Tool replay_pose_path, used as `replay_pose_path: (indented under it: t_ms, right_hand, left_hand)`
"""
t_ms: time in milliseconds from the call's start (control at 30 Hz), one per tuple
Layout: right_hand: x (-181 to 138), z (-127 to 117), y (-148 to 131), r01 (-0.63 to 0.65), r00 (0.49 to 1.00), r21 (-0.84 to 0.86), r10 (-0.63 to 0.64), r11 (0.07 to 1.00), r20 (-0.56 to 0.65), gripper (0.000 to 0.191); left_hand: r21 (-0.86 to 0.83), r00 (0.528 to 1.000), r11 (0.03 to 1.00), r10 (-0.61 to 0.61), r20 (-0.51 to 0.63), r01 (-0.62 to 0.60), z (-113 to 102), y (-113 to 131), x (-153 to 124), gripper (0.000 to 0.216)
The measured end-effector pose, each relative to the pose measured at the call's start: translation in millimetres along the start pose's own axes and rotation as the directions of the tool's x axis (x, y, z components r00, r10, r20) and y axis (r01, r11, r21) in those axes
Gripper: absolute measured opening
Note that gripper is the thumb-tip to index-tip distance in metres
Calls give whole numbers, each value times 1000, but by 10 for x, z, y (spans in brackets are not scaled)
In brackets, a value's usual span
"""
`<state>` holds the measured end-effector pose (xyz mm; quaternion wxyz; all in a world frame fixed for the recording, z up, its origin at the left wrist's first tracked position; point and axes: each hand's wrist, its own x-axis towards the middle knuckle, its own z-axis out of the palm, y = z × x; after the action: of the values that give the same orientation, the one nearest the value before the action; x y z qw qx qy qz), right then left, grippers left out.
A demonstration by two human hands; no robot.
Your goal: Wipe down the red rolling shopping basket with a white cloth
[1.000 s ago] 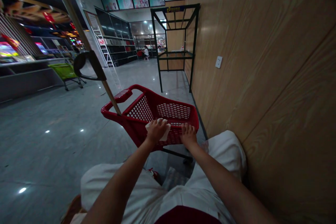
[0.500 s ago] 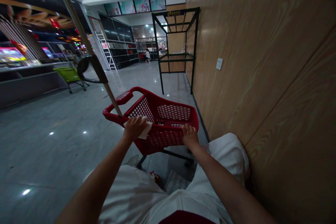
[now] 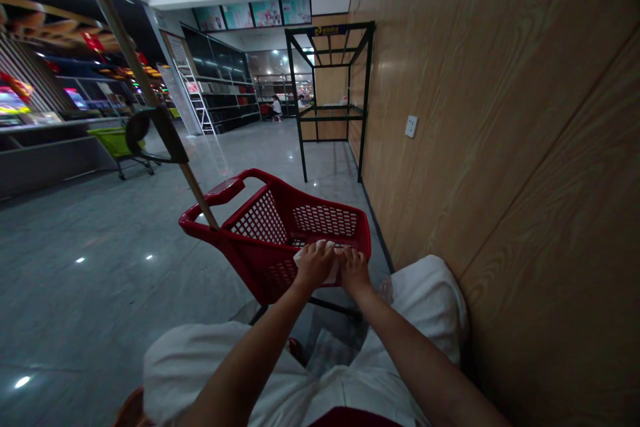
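A red plastic shopping cart basket [image 3: 280,227] stands on the floor in front of my knees, tilted. My left hand [image 3: 314,263] presses a white cloth [image 3: 330,265] against the near rim of the basket, fingers curled over it. Right beside it, my right hand [image 3: 353,268] grips the same rim, touching the left hand. A long wooden pole [image 3: 145,93] with a dark curved piece rises diagonally from the basket's left rim.
A wood-panelled wall [image 3: 500,147] runs close along my right. An empty black metal rack [image 3: 333,93] stands against it further ahead. A green cart [image 3: 117,143] sits at the left by dark counters. A ladder [image 3: 197,103] and shelves stand at the back, with a person far off.
My left hand has slid the cloth along the basket's near rim from its left end rightward until it meets my right hand. The view has shifted slightly.
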<state>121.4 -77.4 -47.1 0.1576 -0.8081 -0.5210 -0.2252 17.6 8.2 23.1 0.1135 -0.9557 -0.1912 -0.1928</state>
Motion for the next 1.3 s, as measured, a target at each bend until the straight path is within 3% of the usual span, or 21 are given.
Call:
replay_pose_path:
  t_ms: [100,233,300,367,433,633,733,800,900,1033,1100,1200,1300]
  right_hand:
    - [44,-11,130,39,999,1,-39,999,35,45]
    - [92,28,239,11,998,-24,-10,1000,66,47]
    - [106,46,239,-13,996,-37,17,999,88,48]
    - [105,64,199,-43,994,-47,47,998,98,47]
    - [86,87,130,-65,993,-54,70,996,90,47]
    - [-16,134,-50,-66,998,-58,67,996,8,44]
    - [-21,88,-26,-54,998,-42,55,998,16,46]
    - [-5,49,32,-22,999,-23,23,999,25,46]
    - [24,35,131,30,999,-14,-29,999,31,45]
    - [37,119,185,16,1000,-30,-16,999,2,46]
    - [34,173,169,1,1000,-26,-2,1000,-15,46]
    - [29,223,115,-15,1000,-20,14,1000,-28,46]
    - [28,225,51,-34,999,-17,33,999,-35,46]
  left_hand:
    - [47,997,997,66,38,-68,-128,-423,-94,33]
    - [185,999,982,-26,-27,30,-408,-1171,-320,28]
    - [219,997,974,-45,-70,60,-505,-1365,-391,28]
    - [225,989,967,-101,-108,123,-525,-1359,-394,26]
    - [202,981,963,-158,-109,177,-466,-1161,-328,23]
    - [32,987,987,-160,4,160,-113,-38,38,20]
    - [-8,987,987,-163,16,163,-19,243,125,23]
    - [-6,996,996,-84,17,84,-25,152,97,24]
    - [57,1000,998,14,-1,-13,-144,-367,-61,31]
    - [214,998,975,-56,-43,64,-415,-1232,-304,24]
    - [257,996,963,-75,-56,87,-507,-1474,-354,24]
    - [278,979,940,-172,-112,197,-508,-1469,-328,22]
    - [228,964,940,-229,-134,255,-378,-1131,-235,23]
